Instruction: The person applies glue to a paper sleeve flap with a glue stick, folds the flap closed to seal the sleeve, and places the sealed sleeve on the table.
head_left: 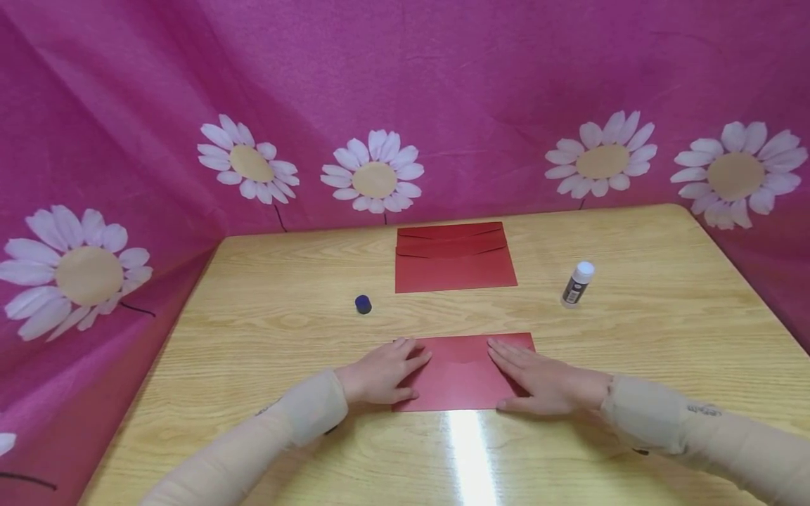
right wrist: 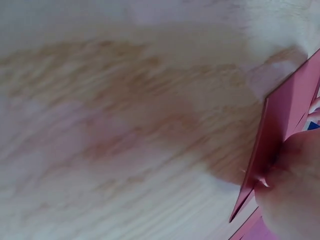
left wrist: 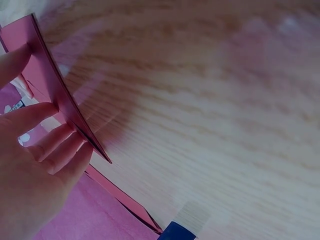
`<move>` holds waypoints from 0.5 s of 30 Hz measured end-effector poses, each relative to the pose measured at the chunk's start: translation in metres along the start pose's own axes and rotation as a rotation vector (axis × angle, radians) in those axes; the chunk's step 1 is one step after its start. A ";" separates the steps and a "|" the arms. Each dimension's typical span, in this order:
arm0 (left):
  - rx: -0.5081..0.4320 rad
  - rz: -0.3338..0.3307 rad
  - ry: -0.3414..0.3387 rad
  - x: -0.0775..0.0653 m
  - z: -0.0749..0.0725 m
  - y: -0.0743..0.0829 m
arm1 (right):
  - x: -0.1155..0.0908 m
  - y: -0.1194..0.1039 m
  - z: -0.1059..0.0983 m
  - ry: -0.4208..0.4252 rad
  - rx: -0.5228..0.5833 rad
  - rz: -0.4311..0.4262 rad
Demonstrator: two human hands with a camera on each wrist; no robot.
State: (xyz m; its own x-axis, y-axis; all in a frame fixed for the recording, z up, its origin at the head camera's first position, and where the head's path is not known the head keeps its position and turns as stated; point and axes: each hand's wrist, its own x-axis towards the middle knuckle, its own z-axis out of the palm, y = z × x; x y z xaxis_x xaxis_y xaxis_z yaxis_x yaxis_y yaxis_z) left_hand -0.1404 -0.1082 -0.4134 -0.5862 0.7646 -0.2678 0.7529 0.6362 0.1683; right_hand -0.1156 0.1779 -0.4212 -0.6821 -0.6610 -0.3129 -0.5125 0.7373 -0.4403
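Note:
A red envelope (head_left: 462, 383) lies flat on the table near its front, its flap folded down along the far side. My left hand (head_left: 383, 372) rests on the envelope's left end with fingers spread and nearly straight. On the right end, my right hand (head_left: 541, 379) presses with extended fingers, the thumb apart near the close edge. The left wrist view shows the left fingertips touching the envelope (left wrist: 47, 75). In the right wrist view the hand (right wrist: 295, 185) lies against the envelope (right wrist: 285, 110), its fingers mostly hidden.
Beyond the hands lie stacked red envelopes (head_left: 455, 270). A glue stick (head_left: 576, 284) with a white end stands to the right. A small dark blue cap (head_left: 363, 304) sits left of the stack. A pink flowered cloth (head_left: 468, 105) hangs behind the wooden table (head_left: 285, 281).

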 end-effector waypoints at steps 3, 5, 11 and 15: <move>-0.004 0.001 -0.004 0.000 -0.001 0.000 | 0.001 -0.001 0.003 0.006 -0.014 -0.009; -0.013 -0.001 -0.008 0.000 -0.001 0.000 | 0.002 -0.002 0.004 0.010 -0.034 -0.017; -0.018 0.009 0.005 -0.002 0.000 0.000 | 0.007 -0.010 0.005 0.009 -0.055 -0.029; -0.022 0.008 0.016 -0.001 0.001 0.001 | 0.013 -0.019 0.005 -0.013 -0.036 -0.048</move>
State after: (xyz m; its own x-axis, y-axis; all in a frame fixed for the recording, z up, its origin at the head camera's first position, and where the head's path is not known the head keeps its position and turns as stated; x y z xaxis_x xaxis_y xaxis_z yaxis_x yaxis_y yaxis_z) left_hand -0.1391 -0.1082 -0.4141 -0.5847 0.7713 -0.2513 0.7513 0.6317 0.1911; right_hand -0.1120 0.1550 -0.4210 -0.6496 -0.6973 -0.3030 -0.5630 0.7090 -0.4248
